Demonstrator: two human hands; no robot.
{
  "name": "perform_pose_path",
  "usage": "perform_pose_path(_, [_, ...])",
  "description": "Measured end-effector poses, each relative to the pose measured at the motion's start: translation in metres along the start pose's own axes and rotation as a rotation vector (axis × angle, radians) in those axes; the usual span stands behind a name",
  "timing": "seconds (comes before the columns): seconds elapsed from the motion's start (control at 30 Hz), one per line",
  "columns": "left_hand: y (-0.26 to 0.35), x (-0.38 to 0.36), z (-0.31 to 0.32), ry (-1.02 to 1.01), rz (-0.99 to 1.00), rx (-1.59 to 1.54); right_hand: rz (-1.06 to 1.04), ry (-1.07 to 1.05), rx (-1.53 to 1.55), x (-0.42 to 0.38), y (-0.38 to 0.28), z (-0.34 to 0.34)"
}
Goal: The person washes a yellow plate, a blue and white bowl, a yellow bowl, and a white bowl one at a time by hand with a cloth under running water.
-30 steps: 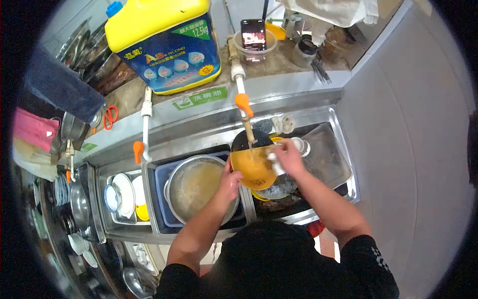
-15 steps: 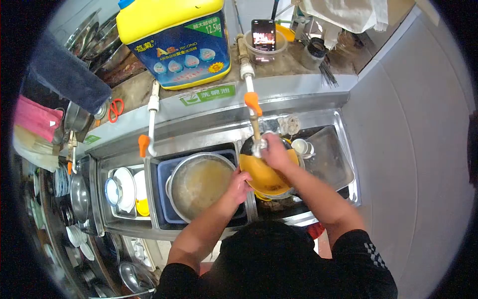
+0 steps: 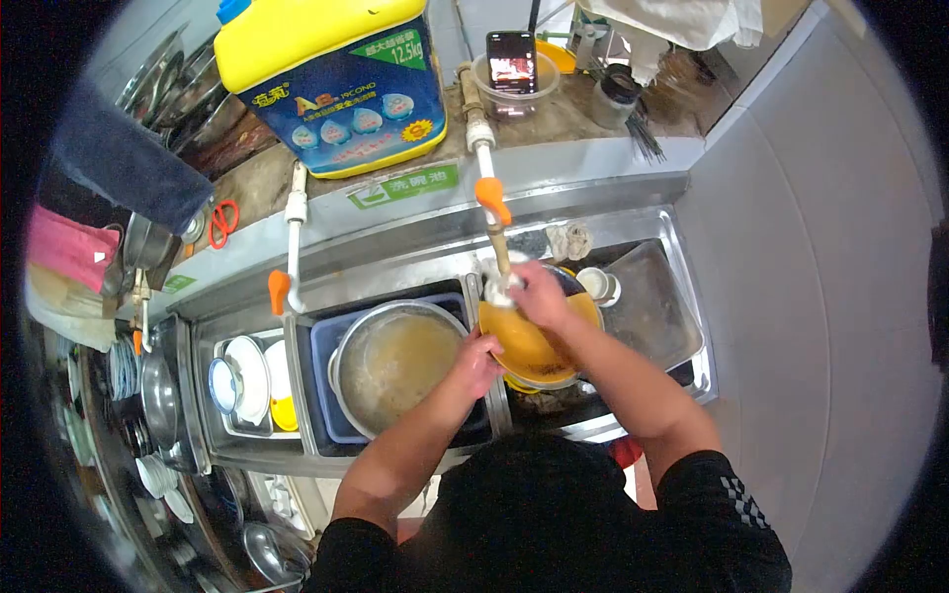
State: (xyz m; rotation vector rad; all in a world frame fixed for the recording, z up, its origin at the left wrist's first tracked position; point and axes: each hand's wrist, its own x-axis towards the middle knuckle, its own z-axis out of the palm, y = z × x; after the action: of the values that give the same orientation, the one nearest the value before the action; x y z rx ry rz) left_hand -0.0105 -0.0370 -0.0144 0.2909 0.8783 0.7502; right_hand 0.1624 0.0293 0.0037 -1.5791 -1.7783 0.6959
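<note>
My left hand (image 3: 477, 360) grips the near-left rim of an orange bowl (image 3: 524, 346), holding it tilted over the right sink basin. My right hand (image 3: 534, 293) presses a white cloth or sponge (image 3: 499, 290) against the bowl's far inner rim, right below the orange-handled tap (image 3: 491, 212). A dark pan lies under the bowl, mostly hidden.
A large metal pot of cloudy water (image 3: 395, 364) sits in a blue tub in the middle basin. White plates (image 3: 247, 376) stand in the left basin. A small white cup (image 3: 598, 284) and a metal tray (image 3: 652, 306) lie at right. A yellow detergent jug (image 3: 326, 74) and a phone (image 3: 511, 51) stand on the ledge.
My right hand moved from the bowl's right side up to its far rim under the tap. The bowl shifted slightly right and tilted.
</note>
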Motion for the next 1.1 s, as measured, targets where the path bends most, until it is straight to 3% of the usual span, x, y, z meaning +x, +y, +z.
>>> perform_pose_path(0.03, [-0.001,0.001,-0.001,-0.019,-0.036,-0.045,0.046,-0.158,0.118,-0.006,-0.007,0.006])
perform_pose_path(0.07, [0.0,0.004,-0.004,-0.022,-0.039,-0.042,0.05,-0.154,0.117,-0.01,-0.01,0.012])
perform_pose_path(0.13, [0.003,0.009,-0.011,-0.117,-0.065,-0.129,0.071,-0.333,0.551,-0.016,-0.012,0.02])
perform_pose_path(0.17, [0.005,0.007,-0.006,-0.115,-0.067,-0.128,0.074,-0.332,0.553,-0.013,-0.014,0.016])
perform_pose_path(0.23, [0.013,-0.002,0.01,-0.012,0.012,0.006,0.113,-0.161,0.151,0.0,-0.022,0.006])
perform_pose_path(0.27, [0.011,-0.004,0.014,-0.012,0.013,0.009,0.061,0.136,0.091,0.006,-0.02,0.009])
perform_pose_path(0.3, [0.008,-0.006,0.019,0.001,0.041,0.015,0.24,0.35,0.191,0.015,-0.018,0.014])
perform_pose_path(0.37, [0.004,-0.001,0.015,0.013,0.07,0.02,0.358,0.401,0.245,0.014,-0.034,0.011])
perform_pose_path(0.43, [-0.006,0.014,-0.005,-0.015,0.012,-0.028,0.509,-0.043,0.541,0.007,-0.024,0.029])
perform_pose_path(0.47, [0.0,0.014,-0.008,-0.014,0.012,-0.031,0.332,-0.058,0.804,0.001,-0.032,0.04])
perform_pose_path(0.5, [0.008,0.013,-0.014,-0.096,0.008,-0.105,0.334,-0.066,0.805,-0.005,-0.032,0.041])
perform_pose_path(0.57, [0.024,0.009,-0.015,-0.178,0.008,-0.178,0.505,-0.413,0.853,-0.014,-0.045,0.023])
perform_pose_path(0.63, [0.041,-0.002,-0.002,-0.225,-0.016,-0.449,0.564,-0.482,0.895,-0.01,-0.045,0.011])
perform_pose_path(0.7, [0.043,0.008,-0.006,-0.223,-0.008,-0.429,0.412,-0.721,0.581,-0.006,-0.041,0.001])
perform_pose_path(0.73, [0.042,0.013,-0.007,-0.153,0.016,-0.359,0.234,-0.774,0.344,-0.007,-0.037,-0.009])
perform_pose_path(0.77, [0.043,0.015,-0.007,-0.082,0.04,-0.29,0.235,-0.774,0.342,-0.004,-0.034,-0.021])
perform_pose_path(0.83, [0.045,0.013,-0.009,-0.134,0.092,-0.238,-0.165,-0.89,-0.145,0.001,-0.024,-0.04])
perform_pose_path(0.87, [0.043,0.016,-0.014,-0.121,0.125,-0.17,-0.16,-0.892,-0.144,0.004,-0.015,-0.045])
perform_pose_path(0.93, [0.041,0.011,-0.012,-0.106,0.157,-0.104,-0.268,-0.697,-0.759,0.011,0.006,-0.044])
perform_pose_path(0.97, [0.044,0.001,0.0,-0.05,0.086,-0.079,-0.268,-0.698,-0.758,0.015,0.017,-0.035])
perform_pose_path(1.03, [0.041,-0.001,0.007,0.006,0.016,-0.05,-0.092,-0.346,-0.328,0.023,0.035,-0.015])
perform_pose_path(1.07, [0.035,0.005,0.004,-0.03,-0.021,-0.052,-0.431,-0.358,-0.521,0.022,0.002,-0.031])
perform_pose_path(1.1, [0.034,0.007,0.005,-0.064,-0.058,-0.055,-0.432,-0.359,-0.52,0.022,-0.003,-0.03])
